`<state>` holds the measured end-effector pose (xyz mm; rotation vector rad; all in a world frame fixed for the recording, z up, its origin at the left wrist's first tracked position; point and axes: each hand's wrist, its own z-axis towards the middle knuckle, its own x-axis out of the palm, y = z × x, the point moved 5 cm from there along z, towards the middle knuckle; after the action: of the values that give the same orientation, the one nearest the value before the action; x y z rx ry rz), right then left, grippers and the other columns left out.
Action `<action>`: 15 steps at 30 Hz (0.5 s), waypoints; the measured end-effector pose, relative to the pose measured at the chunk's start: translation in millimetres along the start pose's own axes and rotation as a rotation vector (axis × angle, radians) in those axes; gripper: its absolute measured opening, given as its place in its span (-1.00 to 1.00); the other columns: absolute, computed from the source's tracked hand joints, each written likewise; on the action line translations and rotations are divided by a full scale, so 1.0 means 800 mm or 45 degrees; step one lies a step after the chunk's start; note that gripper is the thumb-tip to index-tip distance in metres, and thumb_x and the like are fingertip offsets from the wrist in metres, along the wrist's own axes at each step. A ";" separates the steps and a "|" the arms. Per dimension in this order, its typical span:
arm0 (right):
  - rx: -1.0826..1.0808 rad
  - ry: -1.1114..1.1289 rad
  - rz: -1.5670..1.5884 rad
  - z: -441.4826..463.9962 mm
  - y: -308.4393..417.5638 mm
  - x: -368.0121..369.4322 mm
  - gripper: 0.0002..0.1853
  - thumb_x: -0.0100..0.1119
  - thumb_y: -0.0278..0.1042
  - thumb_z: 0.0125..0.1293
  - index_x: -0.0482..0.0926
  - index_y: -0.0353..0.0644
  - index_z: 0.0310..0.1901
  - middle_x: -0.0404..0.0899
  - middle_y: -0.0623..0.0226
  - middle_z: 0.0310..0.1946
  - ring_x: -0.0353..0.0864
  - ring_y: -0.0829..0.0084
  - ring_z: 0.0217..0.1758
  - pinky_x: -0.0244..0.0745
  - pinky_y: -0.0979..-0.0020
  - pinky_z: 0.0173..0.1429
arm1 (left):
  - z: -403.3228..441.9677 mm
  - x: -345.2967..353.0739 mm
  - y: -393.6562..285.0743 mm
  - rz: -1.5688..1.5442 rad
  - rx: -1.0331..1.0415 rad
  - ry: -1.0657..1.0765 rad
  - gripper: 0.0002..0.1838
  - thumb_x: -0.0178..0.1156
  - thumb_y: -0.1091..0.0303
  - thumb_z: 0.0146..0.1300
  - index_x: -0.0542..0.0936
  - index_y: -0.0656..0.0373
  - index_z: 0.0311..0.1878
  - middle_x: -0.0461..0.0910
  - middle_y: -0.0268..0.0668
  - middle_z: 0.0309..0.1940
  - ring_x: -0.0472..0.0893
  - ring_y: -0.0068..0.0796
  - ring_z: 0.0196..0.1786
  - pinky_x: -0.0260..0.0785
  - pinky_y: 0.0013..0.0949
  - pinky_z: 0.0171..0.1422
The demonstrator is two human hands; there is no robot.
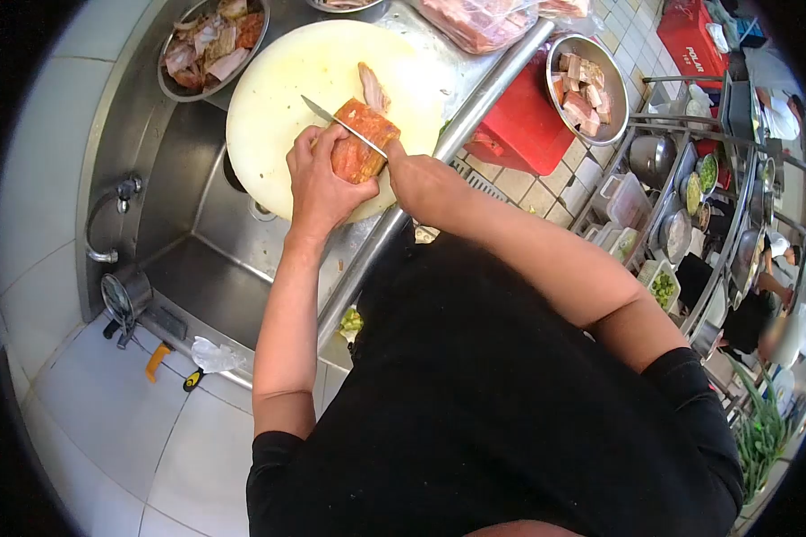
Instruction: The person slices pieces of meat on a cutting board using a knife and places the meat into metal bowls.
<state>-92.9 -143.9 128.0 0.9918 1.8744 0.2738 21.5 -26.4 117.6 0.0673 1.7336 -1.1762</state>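
A round, pale cutting board [273, 98] lies across the metal sink. On it sits a block of reddish meat [356, 163], with a loose strip of meat [373, 88] just beyond. My left hand [321, 183] grips the near left side of the block, fingers wrapped round it. In my right hand [425, 188] is the handle of a knife [331, 118], mostly hidden by the fingers. The blade lies across the top of the block and points to the upper left.
Metal bowls of meat stand at the upper left [261, 38] and on a red crate [533, 121] at right. Bagged meat [479, 22] lies beyond the board. A faucet [107, 255] is at the left. Shelves with containers and another person [748, 318] are at far right.
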 end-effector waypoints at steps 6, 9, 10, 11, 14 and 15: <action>0.062 0.058 -0.023 -0.066 -0.019 -0.010 -0.75 -0.10 -0.55 0.38 0.32 -0.44 0.05 0.65 -0.34 -0.30 0.70 -0.24 -0.10 0.58 -0.09 0.01 | 0.003 0.000 0.001 -0.023 -0.068 -0.022 -0.17 0.52 0.24 -0.25 0.48 -0.02 0.24 0.33 -0.06 0.23 0.35 0.08 0.33 0.30 -0.02 0.45; 0.022 -0.014 0.013 -0.050 -0.031 -0.004 -0.74 -0.09 -0.52 0.39 0.33 -0.44 0.06 0.66 -0.32 -0.25 0.69 -0.23 -0.07 0.57 -0.09 0.03 | -0.001 -0.006 0.001 -0.092 0.007 0.008 -0.19 0.52 0.24 -0.26 0.51 -0.01 0.22 0.34 -0.06 0.24 0.37 0.05 0.33 0.30 -0.04 0.45; 0.061 -0.008 0.037 -0.036 -0.024 -0.012 -0.73 -0.07 -0.50 0.39 0.35 -0.43 0.07 0.66 -0.30 -0.20 0.69 -0.20 -0.01 0.56 -0.08 0.07 | -0.011 -0.011 0.001 -0.075 0.017 0.007 -0.19 0.52 0.24 -0.26 0.51 -0.01 0.22 0.34 -0.06 0.24 0.37 0.05 0.33 0.30 -0.04 0.45; 0.052 -0.021 0.051 -0.025 -0.021 -0.018 -0.73 -0.07 -0.50 0.39 0.35 -0.43 0.07 0.66 -0.30 -0.20 0.69 -0.20 -0.01 0.56 -0.08 0.07 | -0.025 -0.014 -0.001 -0.036 0.063 0.065 -0.21 0.51 0.27 -0.26 0.53 0.01 0.20 0.36 -0.06 0.23 0.38 0.04 0.32 0.31 -0.04 0.45; -0.027 0.006 0.035 -0.021 -0.015 -0.039 -0.73 -0.06 -0.41 0.46 0.35 -0.38 0.09 0.67 -0.26 -0.18 0.67 -0.20 -0.01 0.54 -0.09 0.08 | -0.006 -0.048 0.008 0.107 0.160 0.083 -0.25 0.50 0.32 -0.25 0.56 0.05 0.18 0.41 -0.06 0.21 0.40 0.03 0.31 0.32 -0.06 0.44; -0.024 0.002 0.044 -0.039 -0.018 -0.048 -0.73 -0.06 -0.41 0.46 0.35 -0.38 0.09 0.67 -0.26 -0.18 0.67 -0.20 -0.01 0.54 -0.09 0.08 | 0.001 -0.061 0.018 0.156 0.167 0.043 -0.26 0.50 0.34 -0.25 0.57 0.07 0.17 0.44 -0.06 0.19 0.41 0.03 0.31 0.32 -0.07 0.45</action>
<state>-118.3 -174.6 160.9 1.0124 1.8541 0.3120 54.2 2.3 144.0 0.2707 1.6554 -1.2026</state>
